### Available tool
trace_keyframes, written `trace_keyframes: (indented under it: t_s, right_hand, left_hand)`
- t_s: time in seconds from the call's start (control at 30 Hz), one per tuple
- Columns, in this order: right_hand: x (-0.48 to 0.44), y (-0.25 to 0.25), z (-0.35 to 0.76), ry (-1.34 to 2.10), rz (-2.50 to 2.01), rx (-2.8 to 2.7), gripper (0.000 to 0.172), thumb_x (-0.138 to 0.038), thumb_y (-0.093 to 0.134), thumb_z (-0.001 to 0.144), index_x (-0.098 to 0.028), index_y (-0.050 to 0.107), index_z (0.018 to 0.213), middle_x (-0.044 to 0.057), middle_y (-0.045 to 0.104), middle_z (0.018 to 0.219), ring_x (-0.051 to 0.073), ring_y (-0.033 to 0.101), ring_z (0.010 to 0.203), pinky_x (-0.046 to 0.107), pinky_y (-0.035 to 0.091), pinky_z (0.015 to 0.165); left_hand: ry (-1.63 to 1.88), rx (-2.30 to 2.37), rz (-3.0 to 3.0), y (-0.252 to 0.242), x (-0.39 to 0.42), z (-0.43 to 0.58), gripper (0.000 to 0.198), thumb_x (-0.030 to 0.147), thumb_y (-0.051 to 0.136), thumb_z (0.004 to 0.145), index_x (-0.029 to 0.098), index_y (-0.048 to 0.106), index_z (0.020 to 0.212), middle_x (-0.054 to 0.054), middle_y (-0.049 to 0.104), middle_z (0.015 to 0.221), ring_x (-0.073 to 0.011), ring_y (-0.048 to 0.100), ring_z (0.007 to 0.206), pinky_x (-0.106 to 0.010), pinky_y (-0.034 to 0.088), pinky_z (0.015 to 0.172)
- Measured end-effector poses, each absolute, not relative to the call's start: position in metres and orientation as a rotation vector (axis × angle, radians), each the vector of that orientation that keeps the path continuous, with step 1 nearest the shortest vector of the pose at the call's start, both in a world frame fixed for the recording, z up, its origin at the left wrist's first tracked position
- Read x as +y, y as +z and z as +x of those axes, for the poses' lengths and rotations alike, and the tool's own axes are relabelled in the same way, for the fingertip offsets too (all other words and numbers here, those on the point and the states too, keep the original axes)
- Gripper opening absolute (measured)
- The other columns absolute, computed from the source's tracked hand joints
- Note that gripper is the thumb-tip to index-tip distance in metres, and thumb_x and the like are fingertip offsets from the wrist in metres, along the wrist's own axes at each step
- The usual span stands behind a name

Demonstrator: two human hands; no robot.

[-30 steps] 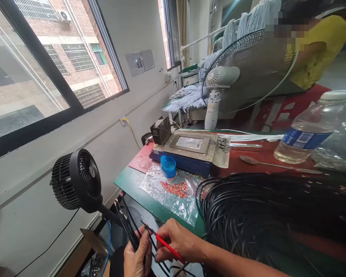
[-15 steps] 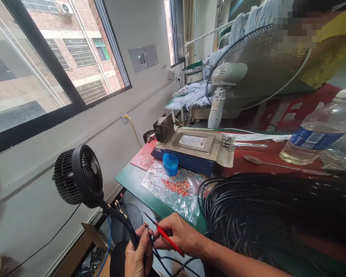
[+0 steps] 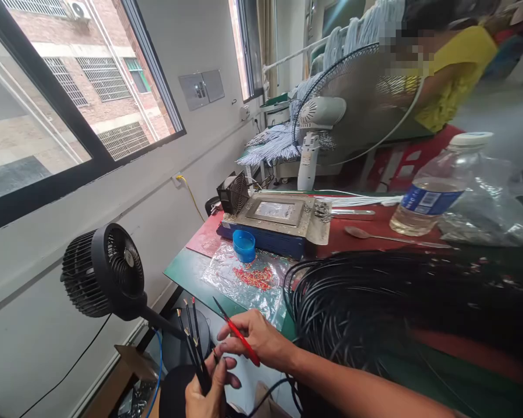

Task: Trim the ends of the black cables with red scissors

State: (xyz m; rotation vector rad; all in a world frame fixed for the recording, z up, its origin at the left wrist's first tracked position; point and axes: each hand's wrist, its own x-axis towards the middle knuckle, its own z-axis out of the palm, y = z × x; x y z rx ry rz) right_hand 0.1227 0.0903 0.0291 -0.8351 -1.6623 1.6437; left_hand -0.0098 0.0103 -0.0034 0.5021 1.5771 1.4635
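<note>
The left hand (image 3: 207, 396), its grip closed around several black cables (image 3: 203, 377) with stripped tips pointing upward, lay just off the green counter (image 3: 181, 270). The right hand (image 3: 264, 343) gripped red-handled tweezers (image 3: 243, 341) close beside it. A black cable heap (image 3: 353, 307) rested rightward.

Red tool (image 3: 244, 343) tilted steeper, tip raised, right hand (image 3: 267, 343) nearer left hand (image 3: 208, 395)

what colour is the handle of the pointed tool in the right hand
The handle is red, seen best in the head view.
</note>
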Motion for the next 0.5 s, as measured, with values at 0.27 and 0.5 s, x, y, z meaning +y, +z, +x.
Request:
trace_keyframes:
  t_s: [0.27,0.5]
  right_hand:
    - [0.09,0.028,0.122,1.816,-0.665,-1.63,0.025,-0.029,0.063,0.065,-0.009,0.068,0.08,0.002,0.058,0.056,0.009,0.052,0.05,0.018,0.039,0.047]
    - [0.089,0.03,0.124,1.754,-0.649,-1.661,0.017,-0.022,0.058,0.066,-0.008,0.067,0.071,-0.001,0.053,0.05,0.007,0.046,0.046,0.015,0.035,0.044]
  left_hand:
    - [1.336,1.583,0.572,0.005,0.008,-0.007,0.038,0.041,0.072,0.048,0.015,0.069,0.075,-0.004,0.06,0.042,-0.0106,0.049,0.042,-0.02,0.024,0.033]
    - [1.269,1.598,0.653,0.01,0.007,-0.007,0.039,0.042,0.072,0.047,0.012,0.069,0.071,-0.007,0.066,0.048,-0.0124,0.053,0.042,-0.023,0.039,0.042]
